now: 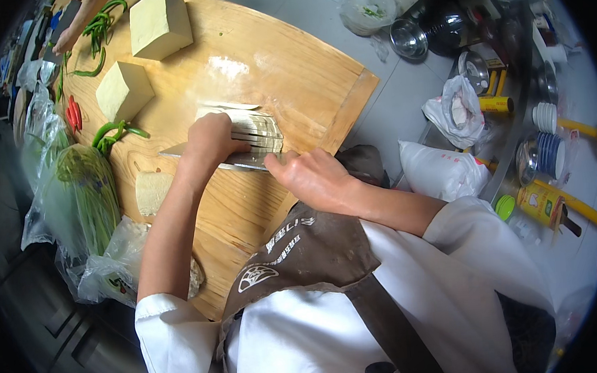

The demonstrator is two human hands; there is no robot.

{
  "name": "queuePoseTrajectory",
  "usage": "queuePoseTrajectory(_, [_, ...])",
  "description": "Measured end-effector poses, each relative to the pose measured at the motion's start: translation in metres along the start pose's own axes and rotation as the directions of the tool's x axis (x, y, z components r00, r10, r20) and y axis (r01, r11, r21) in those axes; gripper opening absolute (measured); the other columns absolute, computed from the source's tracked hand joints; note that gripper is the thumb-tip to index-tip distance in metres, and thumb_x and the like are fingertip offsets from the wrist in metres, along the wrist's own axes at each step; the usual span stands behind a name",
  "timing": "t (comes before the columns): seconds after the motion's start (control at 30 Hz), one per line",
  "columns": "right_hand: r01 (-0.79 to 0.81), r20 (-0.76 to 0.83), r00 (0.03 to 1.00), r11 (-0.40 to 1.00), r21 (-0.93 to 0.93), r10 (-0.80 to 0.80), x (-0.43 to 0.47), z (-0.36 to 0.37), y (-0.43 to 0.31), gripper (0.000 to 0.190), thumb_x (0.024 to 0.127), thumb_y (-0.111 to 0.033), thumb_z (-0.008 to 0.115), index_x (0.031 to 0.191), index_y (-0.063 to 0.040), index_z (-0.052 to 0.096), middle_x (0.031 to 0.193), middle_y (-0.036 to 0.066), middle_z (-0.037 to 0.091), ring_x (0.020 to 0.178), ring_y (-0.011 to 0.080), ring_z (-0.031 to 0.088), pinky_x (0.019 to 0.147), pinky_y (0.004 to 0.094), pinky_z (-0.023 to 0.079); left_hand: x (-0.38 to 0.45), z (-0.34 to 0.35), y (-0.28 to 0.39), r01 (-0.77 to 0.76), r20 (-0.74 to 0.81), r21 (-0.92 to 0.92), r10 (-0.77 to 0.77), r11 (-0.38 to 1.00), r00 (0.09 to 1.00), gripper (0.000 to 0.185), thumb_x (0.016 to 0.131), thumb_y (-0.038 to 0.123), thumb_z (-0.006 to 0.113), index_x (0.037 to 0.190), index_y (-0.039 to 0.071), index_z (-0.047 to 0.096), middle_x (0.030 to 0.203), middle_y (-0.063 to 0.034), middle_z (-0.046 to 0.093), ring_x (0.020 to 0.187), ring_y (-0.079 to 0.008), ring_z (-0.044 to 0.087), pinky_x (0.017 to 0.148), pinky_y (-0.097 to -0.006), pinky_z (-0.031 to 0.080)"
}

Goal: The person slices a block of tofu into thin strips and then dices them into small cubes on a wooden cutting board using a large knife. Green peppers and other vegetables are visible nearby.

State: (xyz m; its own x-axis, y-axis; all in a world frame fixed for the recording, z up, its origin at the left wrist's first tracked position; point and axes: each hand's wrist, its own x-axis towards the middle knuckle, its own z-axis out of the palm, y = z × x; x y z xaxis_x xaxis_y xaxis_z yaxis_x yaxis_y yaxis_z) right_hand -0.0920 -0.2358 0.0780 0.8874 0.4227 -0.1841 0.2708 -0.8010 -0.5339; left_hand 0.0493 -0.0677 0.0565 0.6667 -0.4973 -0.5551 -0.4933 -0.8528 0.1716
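Note:
My right hand [313,180] is closed on the handle end of a wide-bladed kitchen knife [248,160]. Its blade lies across the near side of a floured stack of thin pale sheets [254,125], apparently dough, partly cut into strips. My left hand [211,135] bears down on the left end of this stack, thumb close to the blade; its fingertips are hidden. Part of the blade shows to the left of my left wrist. Beside my left forearm lies a smaller pale piece [152,192], partly covered by the arm.
Two pale blocks [158,26] [124,92], green chillies [99,32] and red chillies [73,114] lie on the wooden table [301,63]. Bagged greens [86,194] line its left edge. Another person's arm [81,23] reaches in at top left. Right: a shelf with a white sack [443,170] and bowls [547,153].

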Motion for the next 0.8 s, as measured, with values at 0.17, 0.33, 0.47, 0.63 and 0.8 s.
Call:
queuePoseTrajectory(0.17, [0.034,-0.049,0.998,0.999,-0.039,-0.036,-0.004,-0.005,-0.002,0.025,0.074,0.000,0.058,0.098,0.003,0.054,0.073,0.017,0.063,0.066,0.0320,0.067,0.054,0.0406,0.054,0.005,-0.001,0.003,-0.027,0.037,-0.002,0.027,1.000,0.999,0.041,0.059,0.034,0.084,0.072,-0.003,0.069,0.079,-0.0215,0.067,0.077,-0.0365,0.066,0.072,-0.0430,0.053])
queuePoseTrajectory(0.33, [0.052,-0.066,0.996,0.996,-0.067,-0.056,-0.006,-0.010,-0.005,0.026,0.073,0.000,0.059,0.098,0.004,0.054,0.071,0.017,0.063,0.067,0.0303,0.068,0.054,0.0393,0.054,0.007,0.002,-0.004,-0.109,-0.002,-0.038,0.109,0.993,0.994,0.034,0.066,0.030,0.078,0.062,-0.001,0.067,0.052,-0.0142,0.060,0.052,-0.0275,0.063,0.059,-0.0382,0.051])
queuePoseTrajectory(0.47, [0.066,-0.051,0.996,0.995,-0.081,-0.070,-0.007,-0.020,-0.012,0.030,0.073,0.000,0.059,0.102,0.003,0.053,0.074,0.017,0.063,0.067,0.0315,0.068,0.054,0.0399,0.054,0.008,0.002,-0.006,-0.083,0.033,-0.069,0.085,0.994,0.996,0.034,0.067,0.031,0.078,0.062,-0.001,0.066,0.054,-0.0144,0.061,0.054,-0.0275,0.063,0.059,-0.0381,0.051])
queuePoseTrajectory(0.63, [0.038,0.016,0.999,0.997,-0.070,-0.037,-0.003,-0.023,-0.017,0.038,0.071,0.001,0.062,0.108,0.000,0.051,0.082,0.016,0.061,0.071,0.0350,0.066,0.057,0.0437,0.053,-0.027,-0.047,-0.002,0.035,0.037,-0.063,-0.032,0.997,0.999,0.037,0.074,0.036,0.075,0.080,0.000,0.070,0.084,-0.0195,0.069,0.079,-0.0342,0.066,0.068,-0.0407,0.051])
queuePoseTrajectory(0.8, [-0.062,0.064,0.996,0.996,-0.069,0.066,-0.024,-0.034,-0.015,0.058,0.066,0.000,0.067,0.121,-0.002,0.050,0.089,0.014,0.060,0.075,0.0325,0.066,0.062,0.0417,0.051,-0.093,-0.057,0.005,-0.390,-0.939,-0.303,-0.204,0.869,0.276,0.007,0.090,0.005,0.064,0.091,-0.002,0.063,0.082,-0.0084,0.065,0.065,-0.0109,0.057,0.058,-0.0240,0.049])
